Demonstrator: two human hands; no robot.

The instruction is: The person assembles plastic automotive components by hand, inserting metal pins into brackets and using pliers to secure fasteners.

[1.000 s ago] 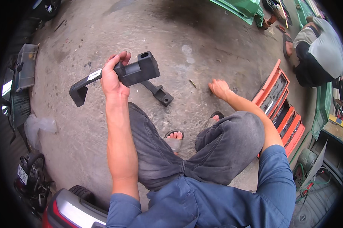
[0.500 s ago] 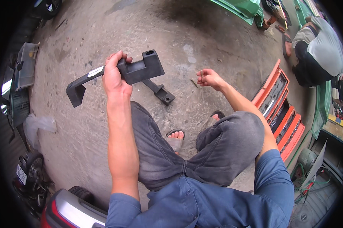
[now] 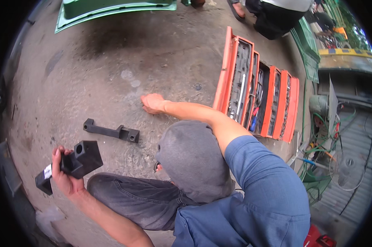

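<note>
My left hand is wrapped round a black handle-shaped part, which has a blocky end with a round hole and a white label on its bar. It is held up off the floor beside my left knee. A second, similar black part lies on the concrete ahead of my knees. My right hand is stretched out low over the floor beyond that part, fingers curled in. Whatever it holds, if anything, is hidden by the hand.
An open red cantilever toolbox with wrenches and sockets stands to my right. Behind it, a person crouches. A green panel is at the far edge. A fan and tangled hoses lie further right.
The view has swung to the right, bringing the toolbox nearer the middle. My right hand, which pinched a thin small piece, is now closed low over the floor. My left keeps its part.
</note>
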